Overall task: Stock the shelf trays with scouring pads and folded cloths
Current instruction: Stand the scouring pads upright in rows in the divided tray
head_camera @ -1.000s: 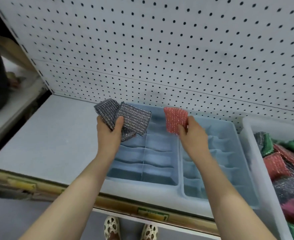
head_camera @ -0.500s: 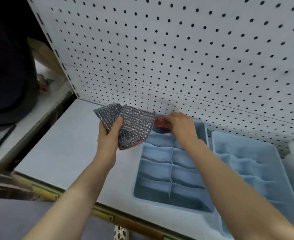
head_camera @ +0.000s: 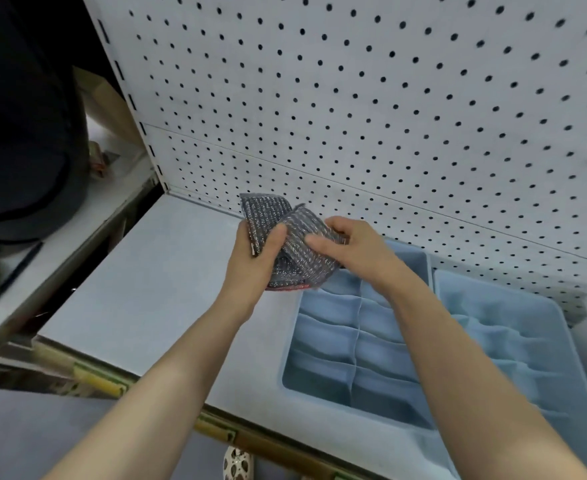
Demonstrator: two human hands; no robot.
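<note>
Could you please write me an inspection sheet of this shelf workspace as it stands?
Surface: pale grey shelf, bare at left.
Job's things: grey scouring pads held fanned above the shelf; a red edge shows beneath them; left tray and right tray show only bare compartments.
Clutter: nothing seen.
Grippers: left hand grips the pads; right hand pinches the front pad.
Cables: nothing seen.
Surroundings: white pegboard behind; dark shape at far left, unclear.

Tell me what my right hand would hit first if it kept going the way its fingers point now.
The right hand points left and already pinches the front grey scouring pad; going on, it would probably meet the left hand gripping the stack.
</note>
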